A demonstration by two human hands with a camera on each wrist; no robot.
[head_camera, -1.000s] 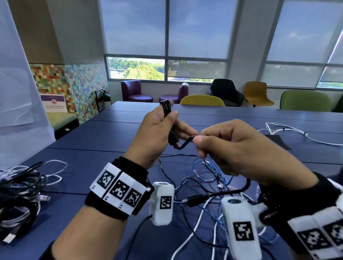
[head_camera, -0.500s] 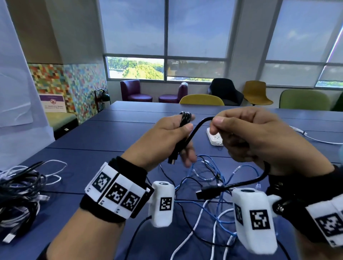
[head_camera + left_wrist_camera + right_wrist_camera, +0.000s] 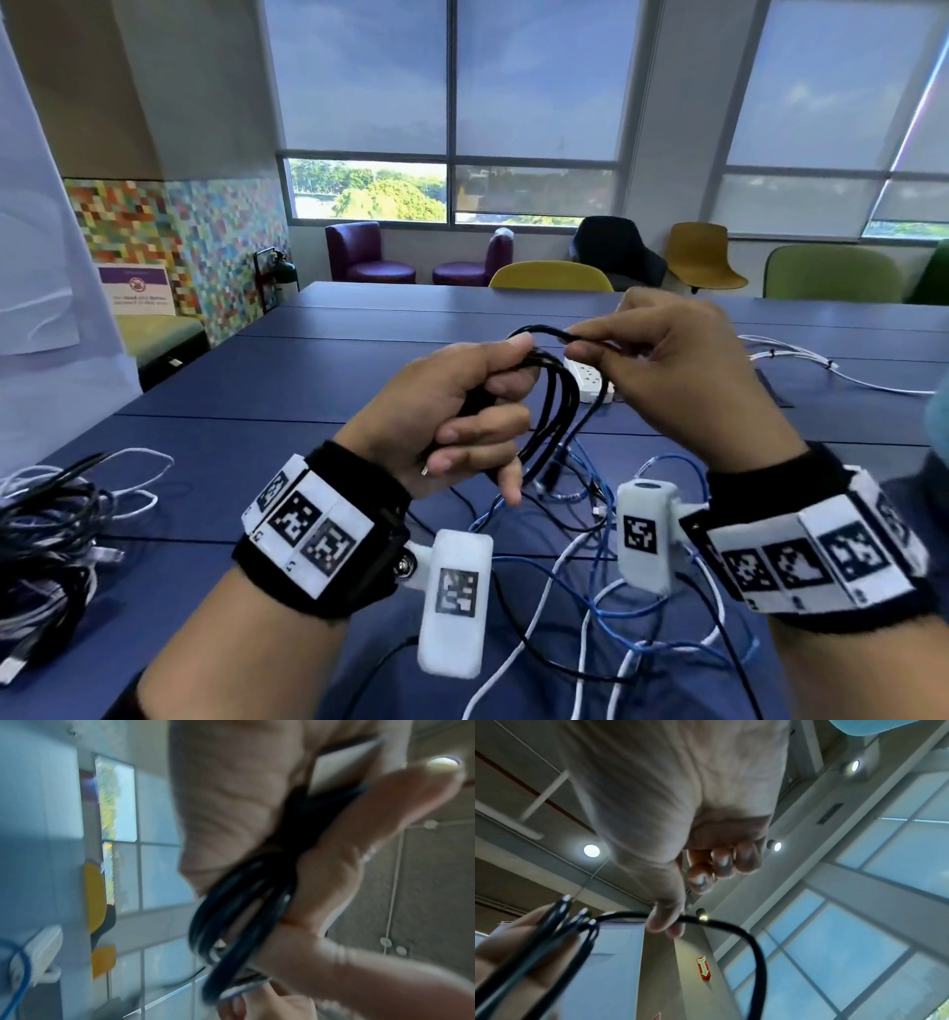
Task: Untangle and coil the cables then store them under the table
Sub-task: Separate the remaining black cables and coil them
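My left hand [image 3: 462, 411] grips a black cable [image 3: 557, 406] wound into several loops, held above the blue table [image 3: 257, 401]. The same black cable [image 3: 244, 902] fills the left wrist view, clamped between palm and thumb. My right hand [image 3: 662, 370] pinches the free run of that cable between thumb and forefinger, arching it over toward the left thumb. In the right wrist view the black cable [image 3: 731, 925] curves under my pinching fingertips [image 3: 664, 923]. Below the hands lies a tangle of blue, white and black cables [image 3: 606, 580].
A heap of black and white cables [image 3: 51, 529] lies at the table's left edge. A white power strip [image 3: 590, 380] sits behind the hands, and a white cable [image 3: 801, 360] trails at the far right. Chairs [image 3: 549, 275] line the far side.
The right hand has carried the black cable up and over toward the left hand, adding to the loops. The coil now hangs wider from the left hand.
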